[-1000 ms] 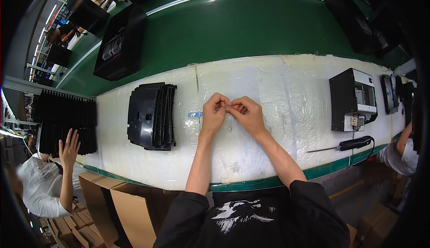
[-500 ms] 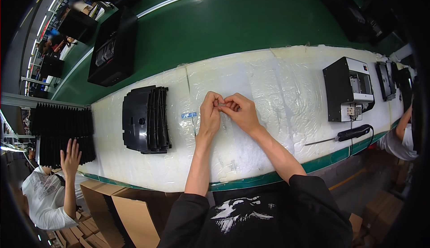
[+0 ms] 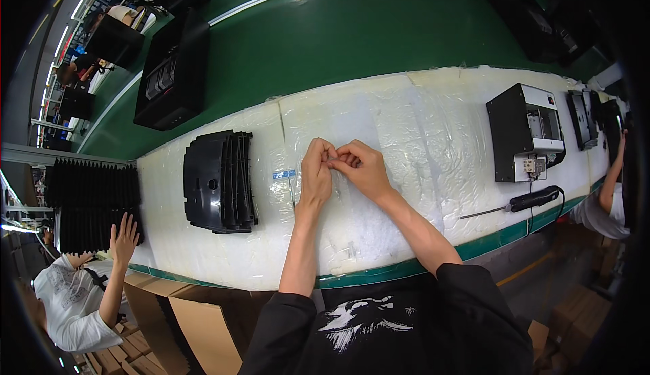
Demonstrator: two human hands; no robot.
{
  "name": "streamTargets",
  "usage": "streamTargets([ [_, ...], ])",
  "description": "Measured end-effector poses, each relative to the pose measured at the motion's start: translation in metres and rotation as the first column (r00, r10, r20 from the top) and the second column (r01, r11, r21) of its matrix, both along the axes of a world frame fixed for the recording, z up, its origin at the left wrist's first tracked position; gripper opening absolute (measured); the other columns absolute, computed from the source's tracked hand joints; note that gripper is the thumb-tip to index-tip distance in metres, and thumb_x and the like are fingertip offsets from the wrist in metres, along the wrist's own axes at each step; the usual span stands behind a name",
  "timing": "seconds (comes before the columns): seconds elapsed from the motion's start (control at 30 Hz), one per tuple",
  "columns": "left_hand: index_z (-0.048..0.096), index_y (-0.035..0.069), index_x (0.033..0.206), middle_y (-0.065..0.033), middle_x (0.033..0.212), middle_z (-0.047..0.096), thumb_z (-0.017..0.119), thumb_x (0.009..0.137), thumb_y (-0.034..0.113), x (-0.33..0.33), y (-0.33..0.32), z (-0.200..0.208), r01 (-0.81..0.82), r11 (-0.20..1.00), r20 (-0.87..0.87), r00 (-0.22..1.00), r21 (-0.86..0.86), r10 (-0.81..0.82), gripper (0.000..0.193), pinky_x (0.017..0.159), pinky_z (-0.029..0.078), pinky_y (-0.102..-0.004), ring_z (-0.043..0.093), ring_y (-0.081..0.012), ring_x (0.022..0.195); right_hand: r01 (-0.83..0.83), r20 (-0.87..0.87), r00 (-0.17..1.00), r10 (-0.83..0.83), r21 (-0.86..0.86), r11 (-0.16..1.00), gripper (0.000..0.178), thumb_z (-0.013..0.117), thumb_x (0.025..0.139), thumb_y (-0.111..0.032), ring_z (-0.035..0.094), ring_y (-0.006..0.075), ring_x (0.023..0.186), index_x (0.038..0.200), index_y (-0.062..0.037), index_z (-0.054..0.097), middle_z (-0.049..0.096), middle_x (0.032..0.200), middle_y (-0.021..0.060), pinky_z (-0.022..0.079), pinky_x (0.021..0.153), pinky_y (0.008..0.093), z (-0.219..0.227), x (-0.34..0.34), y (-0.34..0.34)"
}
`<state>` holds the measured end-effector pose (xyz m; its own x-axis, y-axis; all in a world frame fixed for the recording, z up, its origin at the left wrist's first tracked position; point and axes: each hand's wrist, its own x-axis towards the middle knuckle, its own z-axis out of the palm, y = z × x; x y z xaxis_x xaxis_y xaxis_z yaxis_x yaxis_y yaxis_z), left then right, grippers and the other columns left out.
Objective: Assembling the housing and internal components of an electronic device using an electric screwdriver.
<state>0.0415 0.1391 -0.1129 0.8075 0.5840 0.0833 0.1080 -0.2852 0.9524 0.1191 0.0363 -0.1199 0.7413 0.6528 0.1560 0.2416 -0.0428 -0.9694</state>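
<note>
Left hand [image 3: 315, 175] and right hand [image 3: 362, 166] over the middle of the white pad [image 3: 379, 246], close together, fingers curled in and tips meeting. Seemingly pinching a tiny bit [image 3: 331, 160] right there between the tips. Cannot tell just what, with fingers over most of it.

Could drop from too loose a pinch, then be hard to spot on the shiny, wrinkled pad. Could bend or snap too, if squeezed hard or pulled two ways at once. Hard to see, so easy to turn the wrong way round.

To the left, past the blue strip [image 3: 284, 174], a stack of black plates [image 3: 218, 182]. Could slide apart if bumped by a wide swing of the left arm [image 3: 301, 243].

To the right, a box [image 3: 512, 138], and nearer, a black tool [image 3: 533, 200] with its thin rod [image 3: 484, 212] pointing left. Could poke the right arm [image 3: 416, 225] in a quick reach that way. Could get dragged off the near edge by a snag on the cord [image 3: 563, 203].

Far to the left, another person's hand [image 3: 124, 238], fingers spread, beside black ridged parts [image 3: 95, 185]. Could knock some loose with a careless push.
</note>
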Motion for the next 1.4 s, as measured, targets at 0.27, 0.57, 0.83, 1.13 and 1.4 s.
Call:
streamTargets([
  [0.27, 0.050, 0.002, 0.083, -0.0014, 0.077, 0.043, 0.037, 0.071, -0.016, 0.0002, 0.0032, -0.0061, -0.093, 0.968, 0.090, 0.989, -0.233, 0.116, 0.025, 0.063, 0.040, -0.0203, 0.042, -0.0078, 0.070, 0.024, -0.052, 0.998, -0.024, 0.011, 1.000, 0.012, 0.074, 0.074, -0.005, 0.055, 0.0068, 0.062, 0.083, -0.0016, 0.067, 0.061, 0.075, 0.0025, 0.045, 0.056, 0.0204, 0.0032, 0.0002, 0.0001],
  [0.57, 0.050, 0.001, 0.082, -0.0002, 0.076, 0.044, 0.039, 0.070, -0.016, -0.0008, 0.0046, -0.0034, -0.078, 0.946, 0.102, 0.988, -0.314, 0.115, 0.024, 0.064, 0.040, -0.0190, 0.043, -0.0066, 0.071, 0.015, -0.023, 1.000, -0.014, 0.017, 1.000, 0.011, 0.074, 0.074, -0.006, 0.054, 0.0065, 0.060, 0.081, -0.0017, 0.067, 0.061, 0.074, 0.0029, 0.044, 0.054, 0.0208, 0.0033, 0.0002, 0.0008],
  [0.83, 0.051, 0.001, 0.080, -0.0008, 0.075, 0.046, 0.037, 0.069, -0.017, -0.0015, 0.0062, -0.0057, -0.056, 0.956, 0.095, 0.992, -0.290, 0.087, 0.026, 0.064, 0.039, -0.0195, 0.043, -0.0074, 0.071, 0.017, -0.027, 1.000, -0.017, 0.011, 1.000, 0.012, 0.074, 0.074, -0.008, 0.054, 0.0069, 0.060, 0.081, -0.0015, 0.067, 0.061, 0.074, 0.0032, 0.044, 0.054, 0.0211, 0.0037, -0.0005, 0.0003],
  [1.13, 0.050, 0.002, 0.079, 0.0000, 0.076, 0.046, 0.039, 0.067, -0.018, -0.0002, 0.0060, -0.0071, -0.045, 0.964, 0.099, 0.992, -0.262, 0.073, 0.026, 0.065, 0.037, -0.0187, 0.042, -0.0073, 0.072, 0.019, -0.027, 0.999, -0.019, 0.012, 1.000, 0.013, 0.075, 0.074, -0.009, 0.054, 0.0071, 0.060, 0.080, -0.0011, 0.067, 0.061, 0.073, 0.0032, 0.044, 0.054, 0.0212, 0.0041, 0.0005, 0.0008],
  [1.4, 0.050, 0.001, 0.079, -0.0010, 0.075, 0.046, 0.037, 0.065, -0.020, -0.0004, 0.0063, -0.0073, -0.050, 0.973, 0.093, 0.993, -0.225, 0.073, 0.028, 0.064, 0.036, -0.0191, 0.042, -0.0078, 0.071, 0.009, -0.003, 1.000, -0.009, 0.016, 1.000, 0.014, 0.075, 0.074, -0.009, 0.054, 0.0075, 0.059, 0.081, -0.0007, 0.066, 0.061, 0.073, 0.0038, 0.044, 0.054, 0.0216, 0.0021, -0.0002, 0.0012],
])
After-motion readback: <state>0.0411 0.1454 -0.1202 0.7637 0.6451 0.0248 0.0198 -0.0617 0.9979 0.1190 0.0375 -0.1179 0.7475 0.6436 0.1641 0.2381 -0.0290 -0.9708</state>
